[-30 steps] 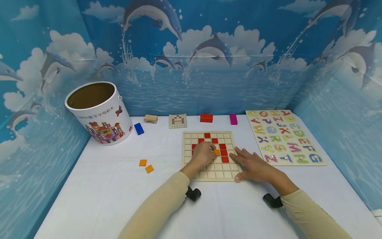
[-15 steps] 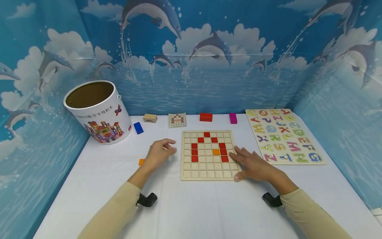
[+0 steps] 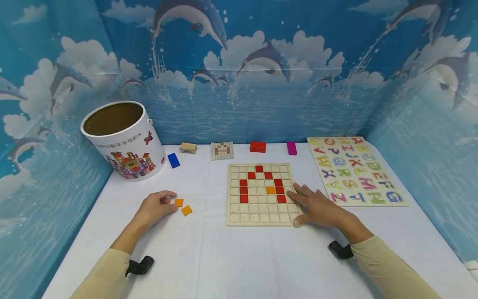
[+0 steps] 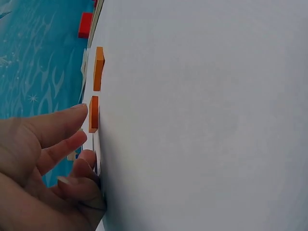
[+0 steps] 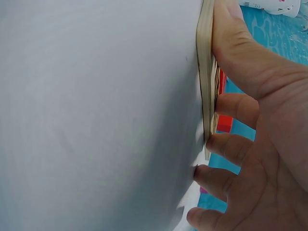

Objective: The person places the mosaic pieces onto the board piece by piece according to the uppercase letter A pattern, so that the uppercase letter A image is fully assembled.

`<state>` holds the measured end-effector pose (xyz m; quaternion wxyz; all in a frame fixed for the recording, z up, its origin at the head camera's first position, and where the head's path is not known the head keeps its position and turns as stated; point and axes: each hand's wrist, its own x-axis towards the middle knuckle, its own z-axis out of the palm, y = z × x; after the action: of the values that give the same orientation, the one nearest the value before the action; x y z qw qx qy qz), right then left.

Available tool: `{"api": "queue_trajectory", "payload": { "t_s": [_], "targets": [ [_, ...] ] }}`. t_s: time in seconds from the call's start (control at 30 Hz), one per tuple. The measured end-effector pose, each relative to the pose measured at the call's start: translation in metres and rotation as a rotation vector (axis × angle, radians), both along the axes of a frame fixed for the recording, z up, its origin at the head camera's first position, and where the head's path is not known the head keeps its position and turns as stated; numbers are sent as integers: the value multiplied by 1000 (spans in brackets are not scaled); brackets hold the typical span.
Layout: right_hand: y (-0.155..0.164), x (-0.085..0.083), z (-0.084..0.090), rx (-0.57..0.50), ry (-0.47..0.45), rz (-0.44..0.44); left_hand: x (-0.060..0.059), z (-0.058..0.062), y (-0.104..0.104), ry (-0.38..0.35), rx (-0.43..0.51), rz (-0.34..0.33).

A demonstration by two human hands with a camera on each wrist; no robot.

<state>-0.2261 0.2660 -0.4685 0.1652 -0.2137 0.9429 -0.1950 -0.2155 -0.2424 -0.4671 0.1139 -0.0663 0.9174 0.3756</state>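
Your desk (image 3: pixel 224 257) had a white cloth, w/ dolphin-print walls (image 3: pixel 261 83) round it. Left hand (image 3: pixel 154 206) lay relaxed by an orange tile (image 3: pixel 179 202); right hand (image 3: pixel 317 206) flat on the grid board (image 3: pixel 259 218).

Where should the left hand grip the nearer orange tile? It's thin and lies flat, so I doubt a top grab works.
Likely pinch the orange tile by two opposite side edges, coming from above on its left, where the left hand is. It lies flat on the table, so only its thin edges offer hold; the second tile lies close on the right.
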Motion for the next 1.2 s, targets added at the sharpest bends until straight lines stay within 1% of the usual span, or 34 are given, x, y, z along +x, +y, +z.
{"api": "queue_trajectory", "payload": {
  "t_s": [0.2,0.3,0.37,0.53,0.67,0.73,0.8,0.9,0.97,1.03,1.1,1.2],
  "targets": [
    [2,1,-6,-6,-8,-22,-6,-1,5,41,-91,-48],
    [2,1,-6,-14,-5,-24,-7,-1,6,63,-118,-47],
    [2,1,-6,-19,-3,-20,-7,-1,6,80,-120,-42],
    [1,1,-5,-17,5,-3,-6,-2,6,120,-64,-9],
    [1,1,-3,-8,3,-1,-8,-1,9,140,19,38],
    [1,1,-3,-3,5,1,-11,0,13,144,56,49],
    [1,1,-2,0,5,1,-13,1,22,133,91,46],
    [0,1,-2,4,9,0,-17,3,43,102,155,13],
    [0,1,-1,7,11,-1,-20,4,62,80,220,-1],
    [-1,1,0,9,13,-3,-24,5,83,73,278,-22],
    [-1,1,0,11,13,-3,-27,5,105,72,322,-46],
    [-1,1,0,11,13,-1,-32,5,137,73,376,-100]
  ]
}}
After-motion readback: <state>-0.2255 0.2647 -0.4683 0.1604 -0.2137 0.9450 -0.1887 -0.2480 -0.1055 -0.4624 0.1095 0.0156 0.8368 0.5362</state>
